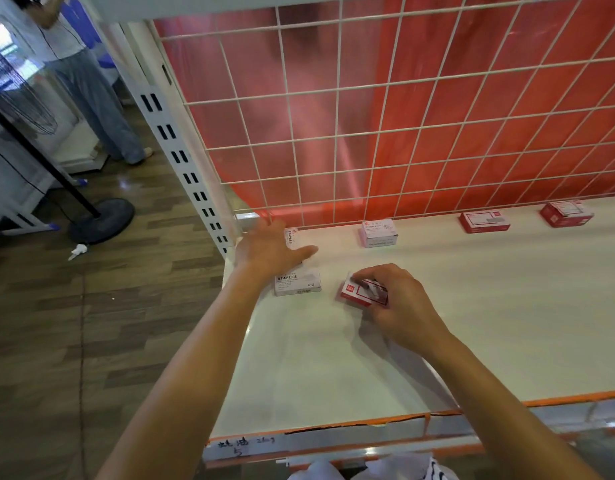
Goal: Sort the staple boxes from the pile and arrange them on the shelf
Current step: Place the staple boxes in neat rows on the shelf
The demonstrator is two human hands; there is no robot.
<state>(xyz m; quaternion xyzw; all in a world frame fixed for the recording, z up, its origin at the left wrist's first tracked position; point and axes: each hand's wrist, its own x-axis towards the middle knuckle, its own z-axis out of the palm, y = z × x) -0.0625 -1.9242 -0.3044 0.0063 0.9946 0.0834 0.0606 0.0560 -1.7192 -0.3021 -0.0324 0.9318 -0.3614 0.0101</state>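
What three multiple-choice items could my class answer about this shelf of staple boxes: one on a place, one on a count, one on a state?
1. Where does the front white STAPLES box lie on the shelf?
A. Left of the held red box
B. At the right end
C. Against the mesh

2. How many red boxes are there?
A. One
B. Three
C. Five

3. How is the left hand?
A. Gripping a box
B. Curled in a fist
C. Open, fingers straight

Answers:
1 A: it sits beside the box that the right hand grips.
2 B: the held one plus two red boxes at the back.
3 C: its fingers are spread flat and hold nothing.
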